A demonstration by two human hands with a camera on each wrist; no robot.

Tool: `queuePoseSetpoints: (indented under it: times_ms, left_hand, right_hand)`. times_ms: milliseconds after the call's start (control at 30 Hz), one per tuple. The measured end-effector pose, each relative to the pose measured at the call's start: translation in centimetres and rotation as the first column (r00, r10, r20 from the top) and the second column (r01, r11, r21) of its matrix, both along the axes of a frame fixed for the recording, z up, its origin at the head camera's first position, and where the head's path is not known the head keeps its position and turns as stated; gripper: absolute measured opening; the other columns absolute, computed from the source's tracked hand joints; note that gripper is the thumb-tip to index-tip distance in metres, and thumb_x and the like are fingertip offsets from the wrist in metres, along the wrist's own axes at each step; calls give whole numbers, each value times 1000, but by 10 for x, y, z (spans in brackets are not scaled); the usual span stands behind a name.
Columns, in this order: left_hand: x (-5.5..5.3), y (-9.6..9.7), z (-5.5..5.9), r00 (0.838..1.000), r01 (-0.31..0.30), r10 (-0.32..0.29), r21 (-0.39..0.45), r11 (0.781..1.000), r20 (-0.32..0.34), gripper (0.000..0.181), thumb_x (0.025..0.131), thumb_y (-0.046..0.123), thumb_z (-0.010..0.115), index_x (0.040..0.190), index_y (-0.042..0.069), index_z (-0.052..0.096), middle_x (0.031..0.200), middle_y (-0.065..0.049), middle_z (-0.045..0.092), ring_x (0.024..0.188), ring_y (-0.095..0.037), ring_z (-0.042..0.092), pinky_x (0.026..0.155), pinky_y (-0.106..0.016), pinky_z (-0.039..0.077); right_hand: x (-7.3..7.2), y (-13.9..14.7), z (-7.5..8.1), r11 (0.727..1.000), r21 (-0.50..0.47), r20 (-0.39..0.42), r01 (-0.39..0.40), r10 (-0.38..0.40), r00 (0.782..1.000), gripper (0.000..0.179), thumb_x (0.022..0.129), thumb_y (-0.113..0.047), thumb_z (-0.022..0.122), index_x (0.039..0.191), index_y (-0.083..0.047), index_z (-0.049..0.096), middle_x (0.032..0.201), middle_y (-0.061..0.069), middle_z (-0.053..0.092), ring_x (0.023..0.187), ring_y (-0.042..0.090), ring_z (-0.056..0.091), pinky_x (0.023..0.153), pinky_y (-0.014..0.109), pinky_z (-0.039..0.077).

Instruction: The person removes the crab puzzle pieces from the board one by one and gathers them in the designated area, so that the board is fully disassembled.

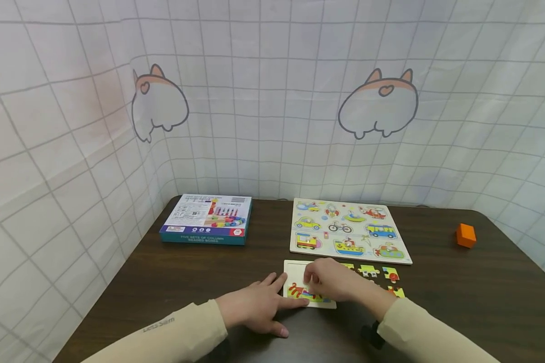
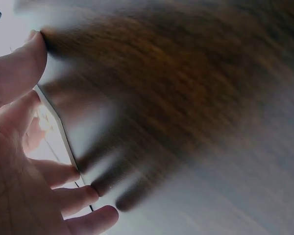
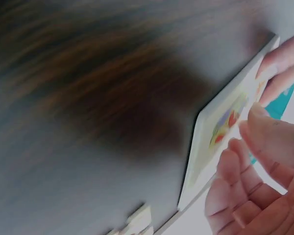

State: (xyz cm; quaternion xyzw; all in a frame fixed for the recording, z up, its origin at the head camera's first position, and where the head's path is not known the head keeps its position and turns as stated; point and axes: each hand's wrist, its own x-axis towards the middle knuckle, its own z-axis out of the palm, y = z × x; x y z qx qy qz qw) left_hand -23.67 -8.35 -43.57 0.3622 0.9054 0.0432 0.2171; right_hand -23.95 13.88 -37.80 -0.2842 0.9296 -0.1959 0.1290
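A dark wood-grain tabletop (image 1: 172, 282) with rounded far corners carries everything. At its far left lies a flat blue toy box (image 1: 207, 219), printed face up. Right of it, near the far edge, lies a wooden vehicle puzzle board (image 1: 347, 231) with pictures of cars, a bus, boats and a train. Well apart, toward the right edge, sits a small orange cube (image 1: 466, 235). Near the front lies a small white jigsaw tray (image 1: 295, 282), and just right of it several loose jigsaw pieces (image 1: 379, 275) are scattered flat on the wood.
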Motion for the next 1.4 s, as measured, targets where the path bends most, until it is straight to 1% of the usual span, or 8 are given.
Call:
queuePoseSetpoints:
  times_ms: [200, 500, 733, 867, 1067, 1233, 1300, 1400]
  left_hand:
    - [-3, 0, -6, 1000, 4, -4, 0, 1000, -10, 72, 86, 71, 64, 145, 72, 23, 173, -7, 13, 156, -44, 19, 116, -61, 36]
    - [14, 6, 26, 999, -35, 36, -36, 999, 19, 70, 90, 59, 69, 150, 63, 32, 172, -9, 17, 156, -43, 22, 118, -59, 35]
    - [-2, 0, -4, 1000, 8, -8, -1, 1000, 0, 70, 88, 69, 64, 147, 69, 25, 173, -8, 13, 156, -45, 20, 116, -61, 37]
    - [-5, -3, -9, 999, 35, -35, 16, 999, -18, 71, 87, 72, 60, 145, 73, 19, 172, -10, 13, 154, -48, 22, 114, -61, 39]
    - [10, 0, 15, 1000, -15, 15, 0, 1000, 13, 69, 91, 63, 65, 148, 68, 26, 172, -11, 14, 155, -46, 21, 117, -60, 36]
    - [24, 7, 43, 999, -44, 45, -51, 998, 17, 70, 92, 56, 68, 151, 62, 31, 172, -11, 15, 156, -43, 21, 118, -57, 36]
    - [25, 8, 44, 999, -51, 52, -62, 997, 6, 70, 91, 56, 68, 150, 63, 30, 172, -10, 15, 156, -41, 22, 117, -57, 37]
    - [20, 6, 32, 999, -46, 46, -41, 998, 3, 71, 91, 58, 68, 148, 68, 27, 172, -10, 13, 156, -42, 21, 117, -59, 36]
  right_hand:
    - [-1, -18, 0, 1000, -3, -4, -28, 28, 1000, 18, 86, -8, 81, 103, -6, 74, 91, 3, 68, 83, 15, 59, 77, 36, 55]
    - [0, -27, 2, 999, -28, 53, 41, -40, 998, 21, 82, -3, 83, 99, -6, 71, 94, 5, 66, 82, 18, 57, 78, 42, 55]
    - [0, -23, -1, 988, -152, 59, 41, -32, 998, 19, 84, -1, 81, 91, -9, 66, 82, -1, 66, 75, 13, 60, 70, 32, 54]
    - [-1, -18, -3, 972, -228, 95, 50, -29, 995, 12, 87, -5, 79, 90, -9, 69, 76, -4, 66, 70, 11, 59, 67, 25, 49]
    - [0, -15, -1, 964, -258, 146, 70, -33, 989, 7, 91, -14, 78, 86, -12, 74, 75, -4, 70, 70, 9, 59, 67, 25, 49]
    - [0, -1, 9, 957, -278, 95, 87, -63, 993, 6, 95, -13, 73, 90, -10, 73, 81, -2, 71, 73, 11, 62, 66, 25, 51]
    - [0, 10, 14, 956, -275, 79, 105, -87, 993, 6, 97, -13, 71, 92, -9, 72, 83, 0, 72, 74, 13, 64, 66, 26, 52]
    - [1, 31, 20, 954, -265, 64, 138, -125, 990, 7, 98, -13, 68, 94, -9, 73, 84, 2, 73, 74, 14, 64, 65, 26, 51]
